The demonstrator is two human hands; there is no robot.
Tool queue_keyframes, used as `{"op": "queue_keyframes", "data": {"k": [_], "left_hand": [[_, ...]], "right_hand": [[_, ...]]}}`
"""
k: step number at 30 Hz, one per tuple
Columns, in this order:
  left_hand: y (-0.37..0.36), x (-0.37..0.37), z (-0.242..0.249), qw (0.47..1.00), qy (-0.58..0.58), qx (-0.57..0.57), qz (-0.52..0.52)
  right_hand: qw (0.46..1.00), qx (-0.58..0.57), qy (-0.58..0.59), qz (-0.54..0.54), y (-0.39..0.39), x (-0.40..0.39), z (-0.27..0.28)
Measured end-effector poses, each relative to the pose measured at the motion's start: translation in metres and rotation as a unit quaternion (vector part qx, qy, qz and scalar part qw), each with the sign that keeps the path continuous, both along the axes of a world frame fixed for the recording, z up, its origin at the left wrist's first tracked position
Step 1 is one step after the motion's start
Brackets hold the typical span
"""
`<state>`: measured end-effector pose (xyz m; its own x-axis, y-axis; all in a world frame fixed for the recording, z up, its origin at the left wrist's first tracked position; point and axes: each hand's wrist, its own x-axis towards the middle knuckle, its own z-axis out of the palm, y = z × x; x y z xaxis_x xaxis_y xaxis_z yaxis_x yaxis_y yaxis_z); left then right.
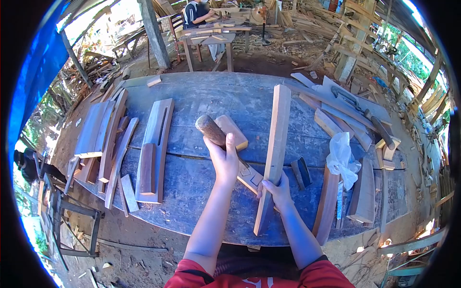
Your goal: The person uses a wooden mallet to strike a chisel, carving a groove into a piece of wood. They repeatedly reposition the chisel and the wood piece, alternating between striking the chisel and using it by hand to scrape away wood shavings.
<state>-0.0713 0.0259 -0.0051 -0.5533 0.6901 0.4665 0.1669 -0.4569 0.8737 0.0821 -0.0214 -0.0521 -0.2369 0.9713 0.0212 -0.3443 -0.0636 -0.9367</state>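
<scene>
My left hand (pixel 224 156) is wrapped round a thick, round wooden handle (pixel 210 128), its bark-brown end pointing up and away from me. What the handle's other end joins is mostly hidden by my fingers. Just beyond that hand is a small wooden block (pixel 234 129). Below and to the right lies a narrow board (pixel 251 178) with dark pencil-like outlines on its face. My right hand (pixel 278 191) grips a long, squared wooden bar (pixel 277 129) near its lower end. The bar slants up and away, crossing over the marked board's right end in this view.
Cut wood pieces (pixel 156 149) lie on the blue-grey table (pixel 201 173) at left. To the right are a dark angled piece (pixel 301 173), a plastic bag (pixel 343 156), more boards (pixel 363 192), a clamp (pixel 345 97) and a hammer (pixel 382 129). A person (pixel 194 14) sits beyond.
</scene>
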Motion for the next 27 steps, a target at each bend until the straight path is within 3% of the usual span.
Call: {"op": "queue_keyframes", "data": {"k": [13, 19, 27], "left_hand": [[-0.01, 0.004, 0.012, 0.997, 0.047, -0.056, -0.022], [-0.01, 0.013, 0.025, 0.987, 0.12, -0.097, -0.055], [0.004, 0.012, 0.02, 0.971, 0.213, -0.103, -0.018]], "right_hand": [[1.0, -0.005, 0.022, 0.001, 0.0, 0.001, -0.001], [1.0, -0.008, 0.03, 0.005, 0.001, 0.002, -0.005], [0.999, -0.009, 0.036, 0.014, 0.002, 0.003, -0.008]]}}
